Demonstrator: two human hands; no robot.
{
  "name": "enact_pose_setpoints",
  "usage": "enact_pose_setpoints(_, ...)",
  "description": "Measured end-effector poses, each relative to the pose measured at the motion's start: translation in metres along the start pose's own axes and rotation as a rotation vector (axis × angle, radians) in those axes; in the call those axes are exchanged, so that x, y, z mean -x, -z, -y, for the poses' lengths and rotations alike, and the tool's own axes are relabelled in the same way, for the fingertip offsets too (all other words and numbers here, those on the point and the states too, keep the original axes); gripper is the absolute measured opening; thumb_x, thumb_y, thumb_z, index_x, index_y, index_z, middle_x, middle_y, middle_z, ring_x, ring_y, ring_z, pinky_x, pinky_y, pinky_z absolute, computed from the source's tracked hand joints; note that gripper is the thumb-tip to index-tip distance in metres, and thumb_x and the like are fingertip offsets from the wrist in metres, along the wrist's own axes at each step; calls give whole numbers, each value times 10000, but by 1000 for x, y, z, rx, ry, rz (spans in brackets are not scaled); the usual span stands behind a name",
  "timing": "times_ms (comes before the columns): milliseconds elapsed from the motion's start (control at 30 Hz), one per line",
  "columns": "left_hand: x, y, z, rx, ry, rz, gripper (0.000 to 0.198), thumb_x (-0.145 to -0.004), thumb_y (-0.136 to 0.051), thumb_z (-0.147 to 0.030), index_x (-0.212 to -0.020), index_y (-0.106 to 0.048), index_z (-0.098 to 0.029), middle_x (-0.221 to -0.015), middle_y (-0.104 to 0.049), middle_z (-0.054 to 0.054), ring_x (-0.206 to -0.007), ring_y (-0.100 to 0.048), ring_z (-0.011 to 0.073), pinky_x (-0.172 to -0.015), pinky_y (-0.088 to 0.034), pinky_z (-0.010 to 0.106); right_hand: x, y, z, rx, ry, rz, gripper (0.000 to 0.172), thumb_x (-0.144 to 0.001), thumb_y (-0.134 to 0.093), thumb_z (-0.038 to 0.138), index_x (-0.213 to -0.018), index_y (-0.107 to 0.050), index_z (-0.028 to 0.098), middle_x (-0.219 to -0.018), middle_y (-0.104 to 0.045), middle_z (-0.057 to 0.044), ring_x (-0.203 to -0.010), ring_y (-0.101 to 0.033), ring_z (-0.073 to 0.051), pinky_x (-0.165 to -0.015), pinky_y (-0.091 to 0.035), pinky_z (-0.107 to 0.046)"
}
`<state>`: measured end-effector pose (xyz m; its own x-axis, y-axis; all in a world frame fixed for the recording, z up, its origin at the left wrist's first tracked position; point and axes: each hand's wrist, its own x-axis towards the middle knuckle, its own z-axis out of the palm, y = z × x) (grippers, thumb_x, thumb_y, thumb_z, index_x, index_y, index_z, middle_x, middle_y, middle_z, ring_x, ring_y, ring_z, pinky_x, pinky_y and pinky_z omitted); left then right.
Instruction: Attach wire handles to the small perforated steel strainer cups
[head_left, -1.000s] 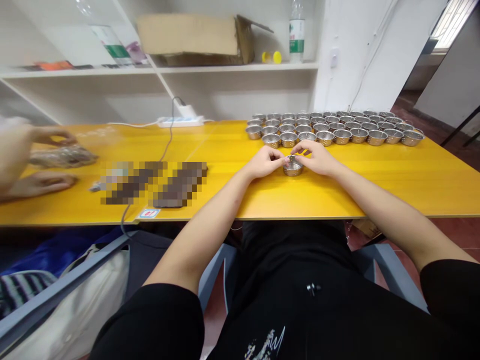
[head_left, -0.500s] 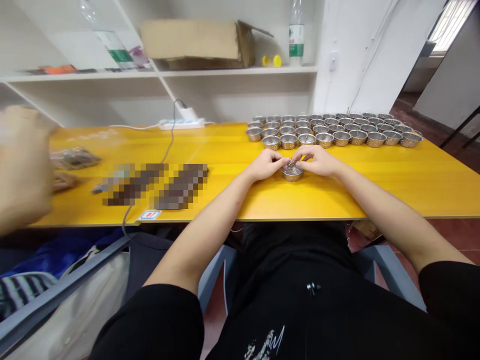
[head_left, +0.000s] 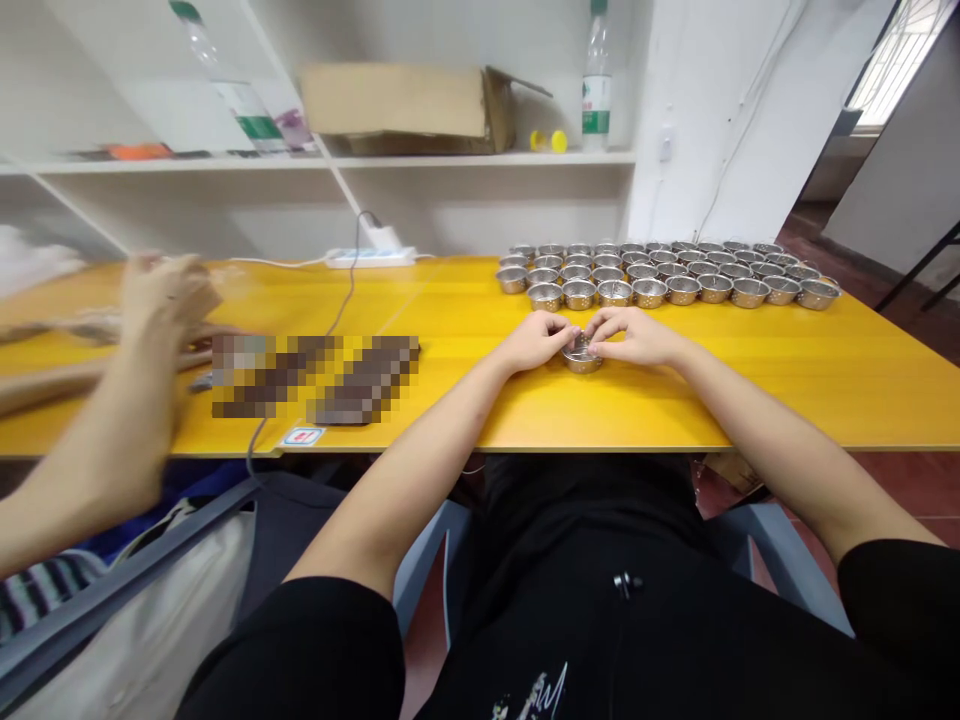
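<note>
Bright yellow laminate table [head_left: 840, 400] running across a white-shelved room, and what a spread it was! Dozens of round stainless-steel strainer cups [head_left: 667, 280] stood in tight rows at the far end, with a white power strip [head_left: 371, 258] along the back edge and a thin black cable [head_left: 349, 290] trailing down across the surface. Up on the white shelf [head_left: 480, 158] sat a brown cardboard box [head_left: 405, 110] and a clear plastic water bottle [head_left: 596, 80]. Two pixelated objects [head_left: 315, 380] lay blurred at mid-table. Front and centre, one small round stainless-steel strainer cup [head_left: 581, 358] sat on the table just short of the front row. The left hand [head_left: 538, 340] and right hand [head_left: 634, 335] were both curled closed over it, fingertips meeting at its middle and gripping. Far left, a co-worker's raised hand [head_left: 165, 300] was a blur, its state impossible to call.
</note>
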<state>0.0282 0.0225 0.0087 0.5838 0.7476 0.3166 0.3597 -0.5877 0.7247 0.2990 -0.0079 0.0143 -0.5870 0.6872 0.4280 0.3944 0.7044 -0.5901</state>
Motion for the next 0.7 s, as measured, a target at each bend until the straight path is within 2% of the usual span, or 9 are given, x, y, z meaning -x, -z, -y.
enact_pose_setpoints(133,0,-1,2,2,22,-11,562,-951,-690,-691,-724,-734,-178,-688,-667,41,-691,-528,167,-701,-389,320,1,-4,5,55,-4,-15,236,-1020,-842,431,-922,-948,243,-1077,-897,-102,-1066,-825,-324,-1067,-635,-510)
enact_pose_setpoints(233,2,-1,2,0,36,-12,584,-949,-680,-722,-719,-711,-187,-684,-639,36,-697,-510,171,-698,-376,322,-1,-8,5,70,-34,-76,262,-1048,-786,447,-935,-896,237,-998,-895,-92,-1002,-803,-308,-980,-626,-464)
enact_pose_setpoints(367,5,0,-4,11,50,16,664,-962,-671,-807,-737,-743,-187,-669,-608,28,-680,-480,173,-686,-365,334,-3,-14,1,25,-44,-136,284,-1057,-760,480,-971,-884,239,-1028,-915,-105,-978,-805,-303,-937,-631,-446)
enact_pose_setpoints(533,9,-1,-11,61,59,56,731,-970,-664,-873,-788,-830,-184,-687,-669,54,-705,-549,204,-690,-410,350,-3,-17,-3,17,-47,-213,243,-1028,-774,476,-954,-879,270,-1046,-917,-113,-991,-824,-334,-912,-646,-475)
enact_pose_setpoints(700,10,-2,-9,57,37,126,744,-960,-736,-889,-821,-822,-164,-675,-593,17,-684,-459,173,-685,-341,347,-5,-18,-5,35,-68,-228,219,-1041,-779,435,-952,-892,269,-1051,-924,-121,-1005,-840,-344,-898,-664,-485)
